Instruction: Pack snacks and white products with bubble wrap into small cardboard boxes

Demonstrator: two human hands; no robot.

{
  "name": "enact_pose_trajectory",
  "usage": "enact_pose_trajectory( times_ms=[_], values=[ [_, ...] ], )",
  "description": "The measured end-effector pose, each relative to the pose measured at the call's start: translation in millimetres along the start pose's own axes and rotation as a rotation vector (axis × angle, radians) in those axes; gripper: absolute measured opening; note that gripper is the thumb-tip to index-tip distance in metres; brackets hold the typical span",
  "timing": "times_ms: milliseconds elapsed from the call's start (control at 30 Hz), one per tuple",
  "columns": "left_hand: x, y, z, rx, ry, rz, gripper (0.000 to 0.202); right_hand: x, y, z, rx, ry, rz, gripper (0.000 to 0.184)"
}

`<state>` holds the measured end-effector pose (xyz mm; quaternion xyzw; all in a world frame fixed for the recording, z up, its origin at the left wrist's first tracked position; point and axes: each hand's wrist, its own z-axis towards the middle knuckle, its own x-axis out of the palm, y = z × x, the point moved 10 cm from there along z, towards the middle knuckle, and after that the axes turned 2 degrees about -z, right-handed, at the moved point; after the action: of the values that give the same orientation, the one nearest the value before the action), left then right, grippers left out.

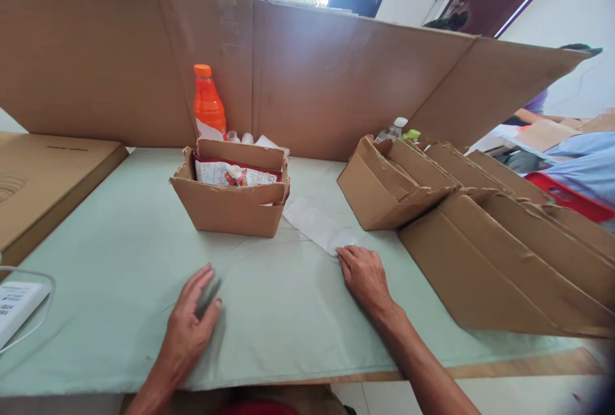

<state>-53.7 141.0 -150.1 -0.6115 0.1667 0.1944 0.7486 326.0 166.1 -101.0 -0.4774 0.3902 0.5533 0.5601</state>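
Left hand (188, 326) open, clear plastic (314, 225) at the fingertips of the right hand (364, 275).
Beyond the left hand stands a box (230, 209); the plastic lies on the counter (273, 312), whether pinched I cannot tell; more boxes (485, 268) stand to the right hand's right.

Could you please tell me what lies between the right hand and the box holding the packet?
The head view shows a translucent plastic wrapper between the right hand and the box.
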Motion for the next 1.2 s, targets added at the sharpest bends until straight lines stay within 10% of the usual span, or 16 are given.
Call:
enact_pose_trajectory(
  times_ms=[167,267,433,567,733,1067,1200],
  values=[
    [47.1,-54,-36,0.379,0.223,0.217,0.038,-12,33,-10,-0.082,0.096,0.078,0.02],
    [33.0,-47,-16,0.262,0.195,0.11,0.035,-29,49,-15,-0.122,0.046,0.252,0.02],
    [-43.5,0,78,-0.177,-0.293,-0.207,0.067,-36,76,18,-0.063,0.067,0.645,0.039],
    [-37.2,-8,127,-0.156,-0.351,-0.364,0.066,-21,97,75,0.036,0.139,0.78,0.049],
    [-9.8,-13,126,-0.127,-0.329,-0.398,0.068,-12,103,115,0.073,0.126,0.798,0.034],
    [-25.6,2,55,-0.271,-0.247,-0.171,0.06,-24,10,-41,-0.208,0.152,0.426,0.069],
    [9.5,-32,22,-0.106,-0.1,-0.036,0.042,-13,3,-69,-0.17,0.13,0.263,0.038]
  ],
)
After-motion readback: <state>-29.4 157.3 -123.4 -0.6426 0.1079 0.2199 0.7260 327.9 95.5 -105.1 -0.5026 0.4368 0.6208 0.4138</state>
